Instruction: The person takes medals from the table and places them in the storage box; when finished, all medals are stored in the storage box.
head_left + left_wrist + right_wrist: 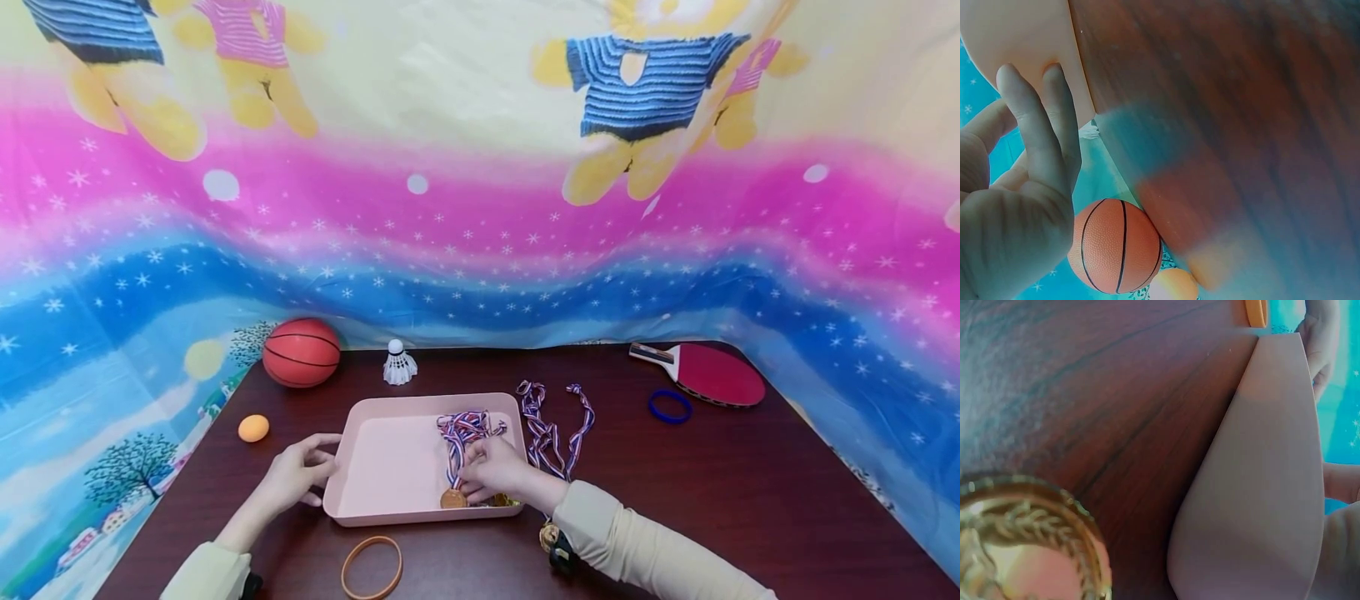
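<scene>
- The right hand [498, 471] reaches into the right part of the tray [397, 467], its fingers at the ribbon heap [465, 425] and just beside the bronze medal [453, 498]; its fingertips are partly hidden, so I cannot tell whether its grip is grasping anything.
- In the right wrist view the tray wall covers whatever that hand touches.
- The left hand [296, 475] is at the tray's left end; its grip is released, loosely bent fingers against the outer wall.
- The tray holds the ribbon heap in its right half, the bronze medal at the near wall, and a gold piece [504, 500] near the near right corner, mostly hidden by the right hand; the left half of its floor is bare.
- Right of the tray, loose ribbons [581, 425] lie on the desk [675, 500], their near ends lost behind the right forearm.
- A gold medal [550, 535] shows beside the right sleeve [645, 542], partly covered by a black wrist camera [562, 557]; a gold medal is cut off in the right wrist view.
- The orange ring [343, 573] lies near, at the bottom edge of the head view.
- Far left are the basketball [302, 353], shuttlecock [400, 364] and orange ball [253, 428]; far right, the paddle [720, 375] and blue ring [652, 407].
- Much of the left wrist view is blurred.
</scene>
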### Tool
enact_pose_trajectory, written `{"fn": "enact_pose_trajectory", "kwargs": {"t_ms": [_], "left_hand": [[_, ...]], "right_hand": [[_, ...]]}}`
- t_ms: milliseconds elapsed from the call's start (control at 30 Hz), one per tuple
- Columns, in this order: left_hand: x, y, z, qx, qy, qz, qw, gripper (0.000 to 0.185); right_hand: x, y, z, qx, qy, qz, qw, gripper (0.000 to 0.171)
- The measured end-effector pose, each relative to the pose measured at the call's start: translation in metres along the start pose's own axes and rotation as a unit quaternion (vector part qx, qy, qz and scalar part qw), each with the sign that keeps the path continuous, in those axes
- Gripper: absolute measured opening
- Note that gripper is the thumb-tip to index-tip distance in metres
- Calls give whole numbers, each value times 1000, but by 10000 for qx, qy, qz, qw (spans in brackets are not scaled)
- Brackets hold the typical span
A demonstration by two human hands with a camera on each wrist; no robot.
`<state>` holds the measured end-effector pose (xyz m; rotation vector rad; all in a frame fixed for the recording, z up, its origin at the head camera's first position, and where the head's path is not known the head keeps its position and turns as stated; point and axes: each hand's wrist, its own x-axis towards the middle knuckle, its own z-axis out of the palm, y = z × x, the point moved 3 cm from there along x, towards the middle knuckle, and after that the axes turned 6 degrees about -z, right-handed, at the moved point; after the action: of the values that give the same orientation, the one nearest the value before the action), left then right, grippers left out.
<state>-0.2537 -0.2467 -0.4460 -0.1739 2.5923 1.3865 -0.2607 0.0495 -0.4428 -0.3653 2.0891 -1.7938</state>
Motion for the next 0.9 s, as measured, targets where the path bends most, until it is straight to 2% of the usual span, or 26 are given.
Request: {"fn": "enact_pose_trajectory", "kwargs": {"t_ms": [200, 433, 667, 900], "left_hand": [[0, 0, 0, 1, 13, -16, 10000, 49], [0, 0, 0, -2, 12, -13, 10000, 49], [0, 0, 0, -7, -4, -12, 10000, 49], [1, -1, -1, -55, -46, 19, 10000, 49]], "right_hand": [[0, 1, -1, 23, 132, 65, 9999, 8], [-2, 1, -2, -466, 236, -45, 9986, 9], [-4, -3, -5, -774, 141, -132, 9968, 9], [-5, -6, -7, -860, -58, -112, 9962, 8]]}}
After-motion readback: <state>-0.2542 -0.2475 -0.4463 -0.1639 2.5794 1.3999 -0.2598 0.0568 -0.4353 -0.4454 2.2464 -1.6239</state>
